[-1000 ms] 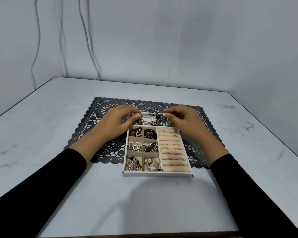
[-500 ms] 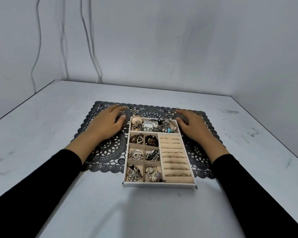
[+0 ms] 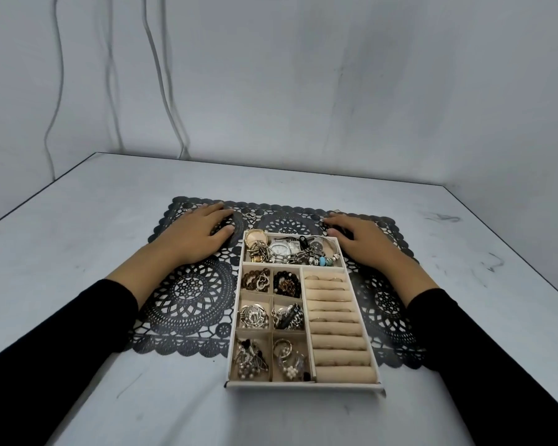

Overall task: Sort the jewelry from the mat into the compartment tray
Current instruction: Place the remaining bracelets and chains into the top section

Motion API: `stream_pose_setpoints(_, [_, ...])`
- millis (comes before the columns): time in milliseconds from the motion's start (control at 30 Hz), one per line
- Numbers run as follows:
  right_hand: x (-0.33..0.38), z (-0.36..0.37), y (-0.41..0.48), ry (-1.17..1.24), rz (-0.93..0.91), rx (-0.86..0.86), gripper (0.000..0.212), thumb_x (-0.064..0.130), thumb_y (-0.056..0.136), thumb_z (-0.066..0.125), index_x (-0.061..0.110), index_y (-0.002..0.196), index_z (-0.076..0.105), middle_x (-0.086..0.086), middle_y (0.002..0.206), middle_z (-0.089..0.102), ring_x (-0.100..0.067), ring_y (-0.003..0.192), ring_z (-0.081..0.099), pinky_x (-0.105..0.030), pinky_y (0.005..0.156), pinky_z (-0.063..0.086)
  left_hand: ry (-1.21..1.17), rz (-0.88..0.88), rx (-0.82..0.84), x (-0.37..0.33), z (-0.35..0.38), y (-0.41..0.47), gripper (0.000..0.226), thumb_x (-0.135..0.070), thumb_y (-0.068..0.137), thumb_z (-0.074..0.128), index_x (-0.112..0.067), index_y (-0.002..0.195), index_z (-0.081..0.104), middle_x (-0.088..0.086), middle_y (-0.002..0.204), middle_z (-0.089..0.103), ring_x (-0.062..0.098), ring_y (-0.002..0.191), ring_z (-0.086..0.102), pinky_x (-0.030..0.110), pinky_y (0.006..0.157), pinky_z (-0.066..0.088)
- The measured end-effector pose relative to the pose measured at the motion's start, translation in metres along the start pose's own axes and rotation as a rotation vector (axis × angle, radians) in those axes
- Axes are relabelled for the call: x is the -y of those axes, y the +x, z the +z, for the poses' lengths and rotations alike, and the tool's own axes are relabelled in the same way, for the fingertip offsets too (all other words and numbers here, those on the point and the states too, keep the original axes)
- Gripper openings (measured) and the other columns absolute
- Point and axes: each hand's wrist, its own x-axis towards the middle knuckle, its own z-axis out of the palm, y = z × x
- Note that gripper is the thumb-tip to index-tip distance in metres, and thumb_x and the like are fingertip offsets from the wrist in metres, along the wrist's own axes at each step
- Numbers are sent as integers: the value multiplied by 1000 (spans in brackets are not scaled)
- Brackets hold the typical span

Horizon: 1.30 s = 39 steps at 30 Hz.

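Tray — on mat, desk; compartments hold jewelry. Left hand, right hand — flat on mat either side, fingers relaxed, holding nothing. Small piece, possibly a charm, lies on mat beyond tray.

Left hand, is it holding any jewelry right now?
No, the left hand lies flat on the black lace mat, holding nothing.

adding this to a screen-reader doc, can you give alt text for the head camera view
A person's left hand and right hand rest palm-down on a black lace mat, either side of a white compartment tray filled with sorted jewelry. One small silvery piece lies on the mat beyond the tray.
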Motion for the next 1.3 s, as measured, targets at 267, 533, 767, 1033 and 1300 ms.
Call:
stream_pose_setpoints(267, [-2,2,41,127,-31,103,35,33,95,55,35,130,56,12,143,47,-5,132,42,-19,105,27,-15,58,39,14,0,16,54,-51,100,35,-35,151,28,-8,162,17,14,150,14,39,122,12])
stream_pose_setpoints(533, [11,7,84,265,-136,230,31,25,91,64,32,121,65,15,135,55,5,121,49,-15,105,33,1,118,65,20,-3,25,56,-54,99,34,-38,152,24,-15,161,13,9,150,9,30,119,6])
stream_pose_setpoints(767, [39,19,103,317,-252,243,33,25,86,70,29,118,67,14,124,63,8,115,53,-10,102,36,-5,149,64,26,0,32,79,-75,81,17,-41,151,24,-16,161,15,7,149,10,25,116,5])
stream_pose_setpoints(1033, [64,33,108,273,-337,298,29,27,87,69,30,116,68,15,120,66,7,116,53,-16,105,37,-14,148,39,26,2,31,80,-75,79,16,-41,151,24,-15,161,15,7,149,9,25,117,4])
stream_pose_setpoints(1300, [62,25,107,291,-321,268,27,25,82,73,27,109,72,15,113,69,8,110,57,-19,105,39,-57,138,19,24,1,29,77,-75,79,21,-42,149,29,-18,159,20,4,147,14,22,114,6])
